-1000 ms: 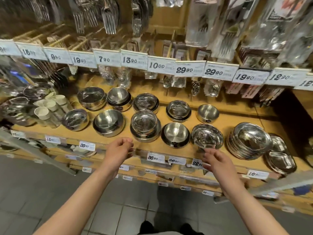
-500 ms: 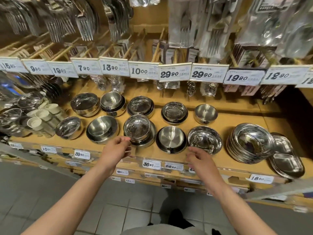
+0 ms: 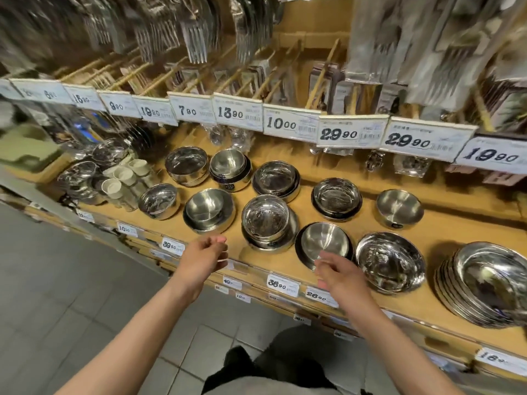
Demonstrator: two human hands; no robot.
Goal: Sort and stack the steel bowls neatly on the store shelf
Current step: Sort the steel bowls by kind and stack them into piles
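Observation:
Several steel bowls stand in two rows on the wooden shelf [image 3: 427, 297]. A small bowl nested in a wider one [image 3: 268, 220] sits front centre, with a matte stack [image 3: 209, 210] to its left and a shallow matte bowl [image 3: 323, 242] to its right. My left hand [image 3: 204, 259] hovers at the shelf's front edge, below the gap between the two left stacks, fingers loosely curled, empty. Over the near rim of the shallow matte bowl hangs my right hand [image 3: 340, 276], fingers apart, holding nothing.
A shiny wide bowl [image 3: 389, 262] and a pile of shallow dishes [image 3: 484, 283] lie to the right. White-lidded jars [image 3: 119, 178] stand at the left. Price tags [image 3: 293, 124] and hanging packed forks [image 3: 194, 32] overhang the back rows. Grey tiled floor is below.
The view has shifted, so the shelf sits further right and closer. Both hands stay empty at the front edge; the right hand has moved toward the shallow matte bowl.

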